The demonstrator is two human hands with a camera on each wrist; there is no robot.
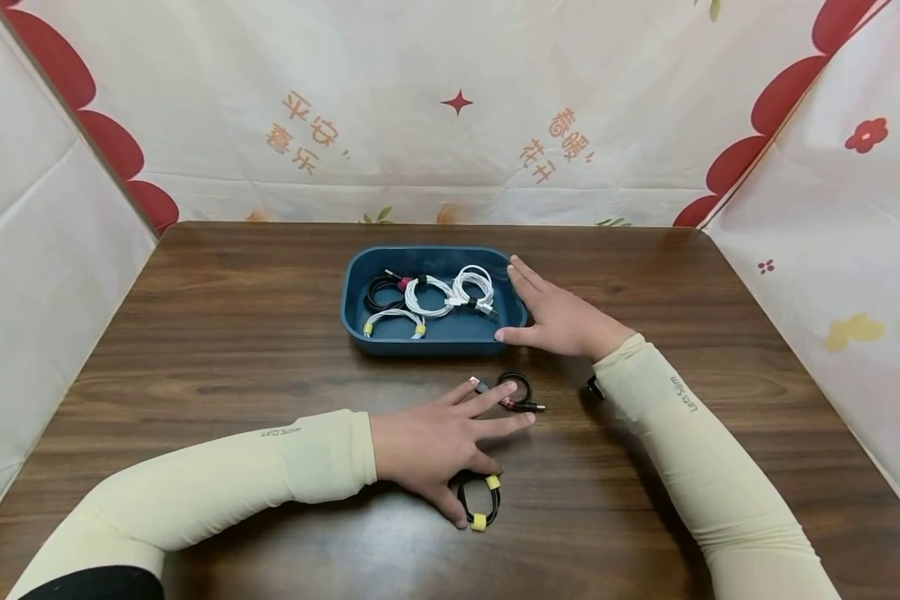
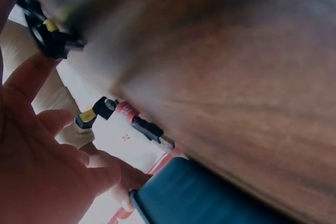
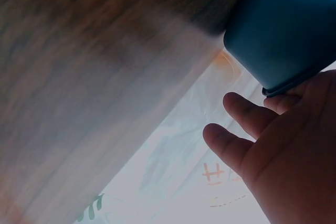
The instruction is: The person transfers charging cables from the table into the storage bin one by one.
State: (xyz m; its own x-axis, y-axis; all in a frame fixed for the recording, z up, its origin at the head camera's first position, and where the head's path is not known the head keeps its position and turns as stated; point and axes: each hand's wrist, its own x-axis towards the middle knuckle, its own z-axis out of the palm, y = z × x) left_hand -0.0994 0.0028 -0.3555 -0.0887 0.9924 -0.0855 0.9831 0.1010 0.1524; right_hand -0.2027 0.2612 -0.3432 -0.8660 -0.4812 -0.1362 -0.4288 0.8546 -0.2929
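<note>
My left hand point(image 1: 435, 442) is spread low over the table, its thumb and index finger on either side of a black cable coil point(image 1: 497, 500) with yellow ties. In the left wrist view this black coil point(image 2: 50, 38) lies between those two fingertips; whether it is pinched I cannot tell. Another small black cable point(image 1: 523, 392) with a red tie lies just past the outstretched fingers. My right hand point(image 1: 570, 321) rests against the right end of a blue bin point(image 1: 435, 346), fingers extended along its rim. Inside are white coiled cables point(image 1: 472, 287) and a black coiled cable point(image 1: 378, 292).
The brown wooden table point(image 1: 232, 333) ends at a printed white cloth point(image 1: 390, 125) behind it, with cloth at both sides too. A small black item point(image 1: 595, 387) shows beside the right sleeve point(image 1: 690, 433), partly hidden.
</note>
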